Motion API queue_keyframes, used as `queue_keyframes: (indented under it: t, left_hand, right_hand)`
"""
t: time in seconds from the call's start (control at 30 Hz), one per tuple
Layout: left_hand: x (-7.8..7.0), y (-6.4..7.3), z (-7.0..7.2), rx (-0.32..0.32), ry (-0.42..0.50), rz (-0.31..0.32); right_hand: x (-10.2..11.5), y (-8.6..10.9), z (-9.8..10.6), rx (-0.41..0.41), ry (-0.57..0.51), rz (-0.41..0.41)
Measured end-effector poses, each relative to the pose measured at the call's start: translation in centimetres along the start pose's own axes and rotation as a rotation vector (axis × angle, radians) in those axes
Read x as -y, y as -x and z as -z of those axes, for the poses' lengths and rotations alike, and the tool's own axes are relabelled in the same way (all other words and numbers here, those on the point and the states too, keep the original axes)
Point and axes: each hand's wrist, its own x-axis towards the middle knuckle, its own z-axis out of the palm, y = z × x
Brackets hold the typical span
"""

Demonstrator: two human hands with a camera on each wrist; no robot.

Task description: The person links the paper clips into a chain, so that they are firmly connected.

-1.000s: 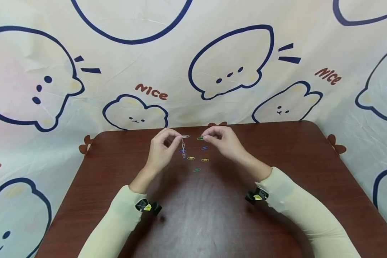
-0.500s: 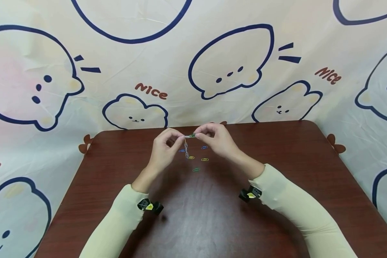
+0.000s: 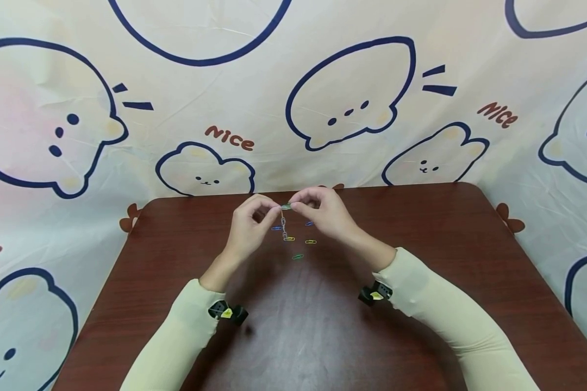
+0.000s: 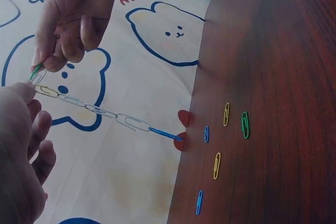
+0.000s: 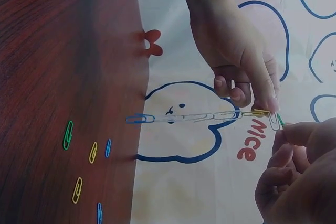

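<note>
Between thumb and forefinger, my left hand (image 3: pixel 248 225) pinches the top of a paperclip chain (image 4: pixel 100 111). A white paperclip (image 5: pixel 273 121) sits at that upper end, beside a yellow link (image 4: pixel 46 92). Below it hang several pale links and a blue paperclip (image 4: pixel 165 133) at the bottom. My right hand (image 3: pixel 329 213) pinches a green paperclip (image 4: pixel 35 71) against the white one. Fingertips hide part of both clips, so I cannot tell whether they are linked. Both hands are raised above the far part of the table, fingertips close together.
Loose paperclips lie on the dark wooden table (image 3: pixel 293 326): a green one (image 4: pixel 245 125), two yellow ones, including one at the right (image 3: pixel 310 241), and two blue ones, including one at the left (image 3: pixel 276 228). A printed cloth (image 3: pixel 274 108) stands behind the table.
My right hand has moved left with the green paperclip, bringing it up to the white one. My left hand has shifted slightly right, with the chain hanging from it.
</note>
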Motion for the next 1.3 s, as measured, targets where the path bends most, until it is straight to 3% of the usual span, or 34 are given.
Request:
queue_keyframes:
  t: [0.8,1.3]
  left_hand:
    - [0.13,0.16,0.39,-0.023,-0.013,0.006]
    - [0.12,0.35,0.41,0.031,-0.016,0.059]
  right_hand:
    - [-0.50,0.32,0.49,-0.014,0.090,-0.031]
    - [-0.29,0.36,0.38,-0.054,0.108,0.000]
